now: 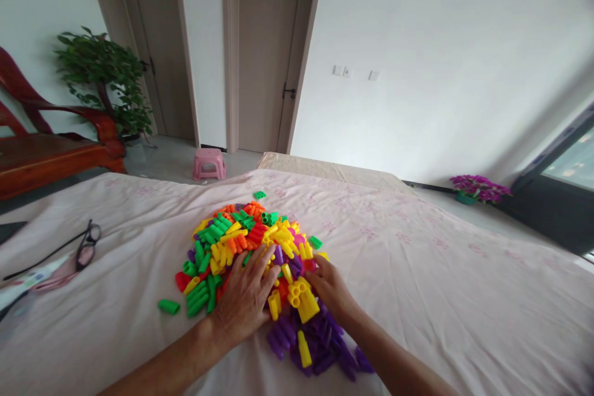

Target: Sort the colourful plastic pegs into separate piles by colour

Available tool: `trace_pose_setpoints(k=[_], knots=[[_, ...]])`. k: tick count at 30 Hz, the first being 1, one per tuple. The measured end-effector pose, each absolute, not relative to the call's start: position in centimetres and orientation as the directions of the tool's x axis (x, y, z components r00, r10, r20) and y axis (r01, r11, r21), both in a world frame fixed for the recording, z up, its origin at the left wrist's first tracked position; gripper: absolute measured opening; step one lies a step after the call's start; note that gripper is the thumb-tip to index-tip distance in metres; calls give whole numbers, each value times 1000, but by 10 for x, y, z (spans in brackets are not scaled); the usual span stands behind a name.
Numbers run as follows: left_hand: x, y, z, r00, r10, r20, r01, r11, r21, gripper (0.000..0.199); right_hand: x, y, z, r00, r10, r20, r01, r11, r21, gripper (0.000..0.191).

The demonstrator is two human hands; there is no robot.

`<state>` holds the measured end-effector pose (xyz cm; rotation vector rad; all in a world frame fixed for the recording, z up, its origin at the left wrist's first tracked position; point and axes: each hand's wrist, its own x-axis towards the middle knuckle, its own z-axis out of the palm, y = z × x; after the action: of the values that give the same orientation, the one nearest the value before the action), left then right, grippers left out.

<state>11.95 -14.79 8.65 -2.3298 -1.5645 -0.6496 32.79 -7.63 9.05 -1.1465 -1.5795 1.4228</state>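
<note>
A heap of plastic building pieces, mostly tube-shaped, in green (214, 229), yellow (284, 236), orange (237, 241), red and purple lies on the cloth. My left hand (248, 288) rests on the heap's near side, fingers stretched and spread over the pieces. On the right edge, my right hand (331, 284) has its fingers curled in beside a pinkish-red piece (309, 265); its fingertips are partly hidden, so what they pinch is unclear. Between the hands sits a yellow piece (307, 303). Closer to me are many purple pieces (325, 337) with a yellow piece (304, 348) on top.
A pale flowered cloth (417, 297) covers the surface. Loose green pieces lie at left (169, 306) and at the back (260, 195). Glasses (89, 244) lie at far left. Beyond stand a pink stool (208, 163), a wooden chair (60, 151) and potted plants.
</note>
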Motion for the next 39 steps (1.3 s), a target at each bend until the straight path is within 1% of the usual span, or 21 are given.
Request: trace_pose_setpoints(k=[3,5,6,7,9,11,13,14,16,18,19,21,23,24,26,28,30,33,35,37,39], knots=[[107,-144,96,254,800,544,942,-331,47,48,306,-70,106,-410,911,-32,177,45,-983,32],[96,-140,102,199,800,566,958,-279,58,44,291,-65,116,-426,905,14,275,144,-951,27],[89,-138,105,169,800,576,967,-248,62,43,284,-62,122,-426,904,46,355,213,-910,26],[81,-135,108,137,800,584,974,-215,66,41,276,-60,127,-427,900,83,445,289,-848,27],[65,-130,112,60,799,598,988,-134,80,36,262,-56,140,-445,881,163,605,430,-670,30],[48,-126,116,-17,803,596,994,-53,101,31,251,-53,152,-485,846,221,688,526,-500,34],[34,-125,120,-75,806,587,993,6,120,27,247,-49,160,-516,816,260,704,578,-413,39],[29,-125,122,-98,799,594,991,27,127,27,249,-47,163,-513,811,281,700,585,-409,41],[27,-130,126,-124,763,634,989,47,138,31,262,-39,163,-456,833,315,680,554,-480,43],[36,-139,128,-87,730,678,990,-12,141,36,287,-31,158,-346,894,284,629,445,-637,41],[44,-146,127,-32,726,687,987,-87,139,37,305,-29,154,-295,928,227,579,363,-730,40],[65,-161,124,136,746,652,944,-297,142,38,348,-30,145,-207,973,101,437,185,-880,46],[89,-177,118,313,766,562,863,-477,168,48,396,-42,136,-152,988,13,326,62,-943,57],[101,-184,114,391,757,523,818,-546,179,55,421,-52,132,-124,992,-37,306,3,-952,61],[121,-194,104,494,750,440,760,-618,200,73,466,-80,126,-77,991,-114,297,-86,-951,64],[136,-199,95,538,753,379,740,-637,214,88,501,-112,121,-8,979,-204,309,-191,-931,66],[148,-197,86,533,769,353,752,-622,219,95,523,-145,115,55,964,-259,335,-262,-905,67],[163,-189,76,500,784,367,780,-592,202,95,531,-182,106,146,936,-320,335,-351,-875,67],[170,-184,72,495,782,380,785,-589,191,91,524,-196,100,180,931,-317,324,-361,-875,64],[176,-180,70,496,779,384,783,-592,191,87,510,-201,96,161,933,-321,316,-357,-879,62],[180,-178,69,485,785,385,788,-583,196,83,492,-200,93,72,936,-346,302,-351,-886,60]])
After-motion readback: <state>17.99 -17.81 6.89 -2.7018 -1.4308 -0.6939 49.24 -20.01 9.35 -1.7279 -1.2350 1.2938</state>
